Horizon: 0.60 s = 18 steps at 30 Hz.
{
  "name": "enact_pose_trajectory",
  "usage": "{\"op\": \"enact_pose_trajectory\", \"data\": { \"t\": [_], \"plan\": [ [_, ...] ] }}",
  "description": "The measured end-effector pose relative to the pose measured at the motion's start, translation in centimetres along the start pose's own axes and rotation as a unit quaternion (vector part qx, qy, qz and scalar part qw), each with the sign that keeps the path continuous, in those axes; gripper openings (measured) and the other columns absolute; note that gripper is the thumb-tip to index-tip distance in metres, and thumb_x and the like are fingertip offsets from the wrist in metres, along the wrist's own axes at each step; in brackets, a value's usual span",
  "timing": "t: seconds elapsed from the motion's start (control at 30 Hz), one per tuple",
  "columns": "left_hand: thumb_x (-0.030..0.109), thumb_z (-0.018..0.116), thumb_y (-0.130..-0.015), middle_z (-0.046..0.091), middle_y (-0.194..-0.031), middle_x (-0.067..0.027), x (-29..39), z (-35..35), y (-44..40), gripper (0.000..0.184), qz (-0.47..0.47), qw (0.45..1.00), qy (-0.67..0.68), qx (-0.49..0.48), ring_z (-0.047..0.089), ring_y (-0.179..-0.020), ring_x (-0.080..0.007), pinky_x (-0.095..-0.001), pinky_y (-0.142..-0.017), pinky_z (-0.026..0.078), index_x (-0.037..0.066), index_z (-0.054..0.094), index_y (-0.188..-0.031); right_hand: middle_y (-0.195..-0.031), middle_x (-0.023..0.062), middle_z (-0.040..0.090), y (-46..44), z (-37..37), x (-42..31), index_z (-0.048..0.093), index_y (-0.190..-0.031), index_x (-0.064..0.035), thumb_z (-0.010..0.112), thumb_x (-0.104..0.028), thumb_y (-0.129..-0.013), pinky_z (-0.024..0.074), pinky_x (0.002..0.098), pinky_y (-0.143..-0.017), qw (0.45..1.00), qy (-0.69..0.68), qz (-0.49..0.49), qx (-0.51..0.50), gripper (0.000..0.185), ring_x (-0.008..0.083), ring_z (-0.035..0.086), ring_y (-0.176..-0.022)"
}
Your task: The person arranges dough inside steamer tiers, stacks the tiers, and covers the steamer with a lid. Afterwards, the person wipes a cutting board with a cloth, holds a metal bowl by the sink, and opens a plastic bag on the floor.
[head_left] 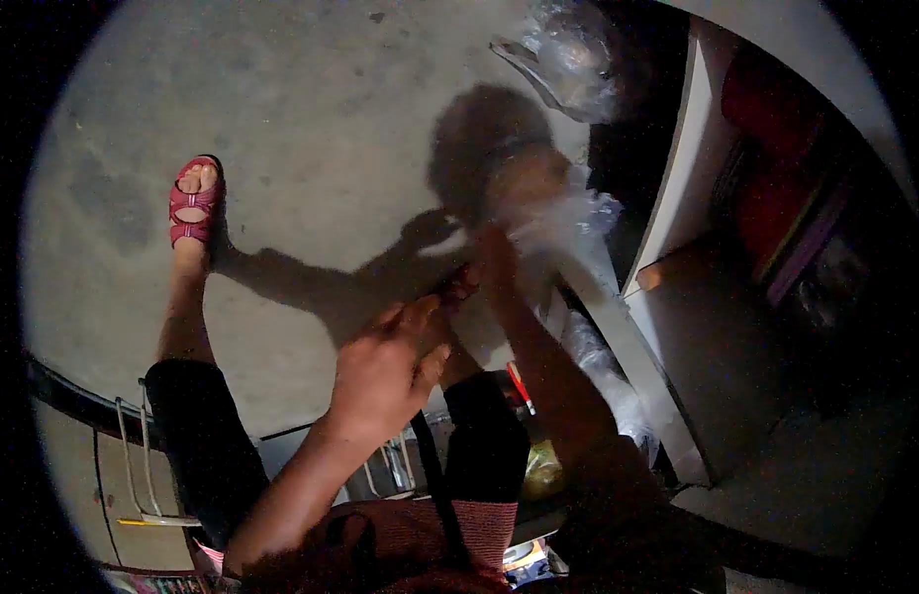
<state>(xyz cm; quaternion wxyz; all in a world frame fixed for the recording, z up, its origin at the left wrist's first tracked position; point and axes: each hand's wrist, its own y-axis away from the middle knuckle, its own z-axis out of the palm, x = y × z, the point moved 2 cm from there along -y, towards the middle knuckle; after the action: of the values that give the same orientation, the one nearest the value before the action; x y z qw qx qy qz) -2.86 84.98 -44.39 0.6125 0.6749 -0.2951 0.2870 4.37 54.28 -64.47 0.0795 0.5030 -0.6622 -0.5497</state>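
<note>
My left hand (pixel 385 366) reaches forward over my right knee, lit from above. Its fingers are stretched out and hold nothing that I can see. Just beyond it, my right hand (pixel 494 257) is in shadow, at the near left edge of a crumpled clear plastic bag (pixel 553 223). A brownish patch shows in or behind the plastic; what it is cannot be made out. The right fingers are too dark and blurred to show whether they grip the bag. Below the hands, a red sandal (pixel 459 287) on my right foot is partly covered.
Another clear plastic bundle (pixel 568 59) lies on the concrete floor (pixel 311 119) farther ahead. A white panel edge (pixel 667 178) and dark shelving stand at right. My left foot wears a red sandal (pixel 192 203). A red-and-white stick-like item (pixel 521 386) and wire racks (pixel 138 455) are near my legs.
</note>
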Motion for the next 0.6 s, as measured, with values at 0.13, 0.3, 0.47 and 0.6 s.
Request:
{"op": "enact_pose_trajectory", "data": {
  "t": [0.13,0.3,0.47,0.6],
  "plan": [
    [0.015,0.056,-0.071,0.053,-0.087,-0.0169,0.1,-0.2,0.2,0.044,0.008,1.000,-0.018,-0.009,0.053,-0.079,-0.0337,-0.0388,-0.066,0.045,0.004,0.044,-0.111,-0.088,0.0078,0.050,6.3,6.9,-6.7,0.050,-0.094,-0.0034,0.045,-0.019,-0.082,0.0411,0.0302,-0.074,0.902,0.378,-0.207,-0.013,0.020,0.0168,0.048,-0.088],
    [0.016,0.056,-0.069,0.053,-0.087,-0.0164,0.2,-0.3,0.2,0.047,0.026,0.999,-0.038,0.019,0.054,-0.078,-0.0322,-0.0398,-0.062,0.045,0.007,0.043,-0.114,-0.100,0.0144,0.048,10.8,9.7,-7.3,0.045,-0.101,-0.0013,0.045,-0.019,-0.083,0.0407,0.0329,-0.078,0.989,-0.020,0.023,-0.145,0.026,0.0231,0.047,-0.093],
    [0.017,0.053,-0.070,0.052,-0.092,-0.0156,-0.4,0.2,0.5,0.038,0.003,0.998,-0.057,-0.017,0.054,-0.077,-0.0329,-0.0425,-0.061,0.046,0.009,0.046,-0.107,-0.103,0.0159,0.047,12.6,6.2,-8.4,0.043,-0.105,-0.0009,0.048,-0.019,-0.081,0.0397,0.0346,-0.081,0.935,0.277,-0.210,-0.065,0.030,0.0262,0.046,-0.096],
    [0.018,0.052,-0.072,0.051,-0.092,-0.0155,0.6,0.0,0.5,0.034,0.008,0.999,-0.048,-0.009,0.054,-0.075,-0.0341,-0.0431,-0.060,0.046,0.010,0.046,-0.104,-0.111,0.0180,0.044,11.0,3.0,-17.9,0.038,-0.114,-0.0012,0.053,-0.019,-0.077,0.0364,0.0399,-0.086,0.848,0.319,-0.413,0.094,0.044,0.0323,0.043,-0.101]
  ]
}}
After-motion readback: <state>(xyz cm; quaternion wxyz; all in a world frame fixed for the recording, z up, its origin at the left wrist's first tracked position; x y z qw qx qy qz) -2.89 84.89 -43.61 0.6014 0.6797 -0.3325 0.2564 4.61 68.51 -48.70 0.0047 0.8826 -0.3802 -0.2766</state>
